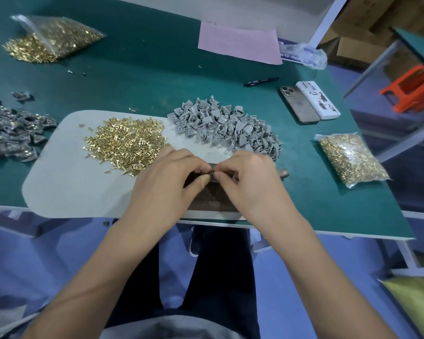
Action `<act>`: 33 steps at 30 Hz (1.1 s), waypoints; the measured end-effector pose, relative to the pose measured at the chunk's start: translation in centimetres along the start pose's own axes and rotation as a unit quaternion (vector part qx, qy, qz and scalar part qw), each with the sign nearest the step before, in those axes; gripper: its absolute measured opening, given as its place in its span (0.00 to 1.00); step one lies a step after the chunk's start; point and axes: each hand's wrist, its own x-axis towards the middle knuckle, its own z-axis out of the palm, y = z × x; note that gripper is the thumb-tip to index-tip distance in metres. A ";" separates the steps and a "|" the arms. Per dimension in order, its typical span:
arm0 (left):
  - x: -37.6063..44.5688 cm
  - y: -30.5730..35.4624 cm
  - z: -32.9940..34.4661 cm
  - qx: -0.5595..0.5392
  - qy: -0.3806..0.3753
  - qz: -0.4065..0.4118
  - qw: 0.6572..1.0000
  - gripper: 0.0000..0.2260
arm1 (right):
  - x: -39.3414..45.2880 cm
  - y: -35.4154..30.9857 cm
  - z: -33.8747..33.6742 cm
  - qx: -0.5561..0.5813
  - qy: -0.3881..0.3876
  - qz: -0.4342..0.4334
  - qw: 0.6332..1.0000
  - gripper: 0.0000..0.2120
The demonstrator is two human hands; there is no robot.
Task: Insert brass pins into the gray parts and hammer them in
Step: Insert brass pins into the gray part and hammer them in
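A heap of loose brass pins [126,141] lies on a pale grey mat [69,187], and a heap of gray parts [224,124] sits at the mat's far right. My left hand [164,178] and my right hand [250,178] meet fingertip to fingertip above a dark metal block [209,199] at the table's front edge. Between the fingertips is a small piece, mostly hidden; a glint of brass shows there. My left thumb wears a tan bandage. A hammer head [283,173] pokes out from behind my right hand.
A pile of darker gray parts [12,133] lies at the left. Bags of pins sit at the back left [56,36] and at the right [351,159]. Two phones [309,101], a pen [261,81] and pink paper [239,42] lie farther back.
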 end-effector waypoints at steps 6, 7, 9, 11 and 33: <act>-0.2 0.6 0.1 0.027 0.024 0.007 0.999 0.03 | -4.5 2.6 0.4 0.032 0.193 0.179 0.964 0.12; -0.2 0.8 0.2 0.026 0.027 0.009 0.999 0.03 | -5.5 3.5 0.4 -0.030 0.180 0.236 0.954 0.14; -0.4 1.2 0.5 0.028 0.035 0.011 0.999 0.03 | -7.1 4.8 0.6 -0.101 0.098 0.314 0.939 0.18; -0.5 1.4 0.8 0.028 0.042 0.007 0.999 0.03 | -7.7 5.5 0.9 -0.065 0.044 0.330 0.941 0.17; -0.1 1.1 0.0 0.064 0.046 0.024 0.997 0.05 | -4.9 0.8 -2.1 0.127 0.152 0.101 0.975 0.11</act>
